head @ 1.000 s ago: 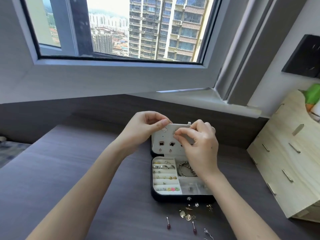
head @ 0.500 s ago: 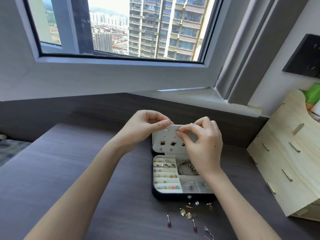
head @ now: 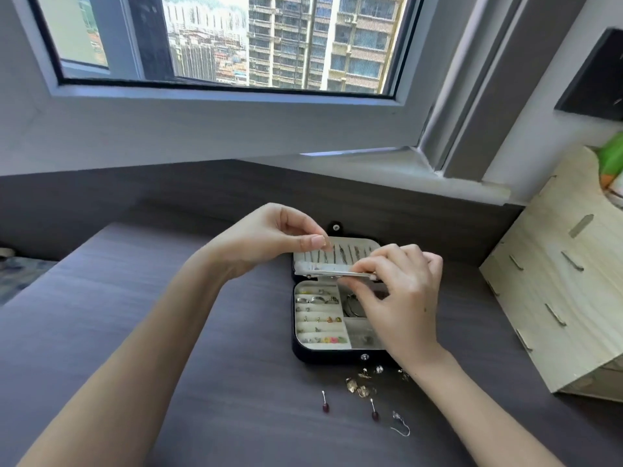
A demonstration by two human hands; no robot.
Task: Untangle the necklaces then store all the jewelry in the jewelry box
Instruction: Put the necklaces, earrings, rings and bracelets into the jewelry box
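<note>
Pinching thumb against forefinger, your left hand (head: 269,237) sits at the open jewelry box's (head: 323,357) lid corner beside hanging necklaces (head: 342,254); what it holds, I cannot tell. Your right hand (head: 401,298) pinches the lid's inner flap (head: 320,270). Loose earrings (head: 360,389) lie on the desk (head: 168,315).

A white-framed window (head: 219,45) lets flat daylight in and looks out on high-rise apartment blocks (head: 323,38), with a pale sill (head: 387,170) running below it towards the right corner. Beneath stands a dark grey wood-grain desk (head: 135,332) with a matching upstand (head: 135,193). At the right a pale plywood organizer (head: 566,298) sits on the desk, below a black panel (head: 596,79) on the white wall (head: 539,106).
</note>
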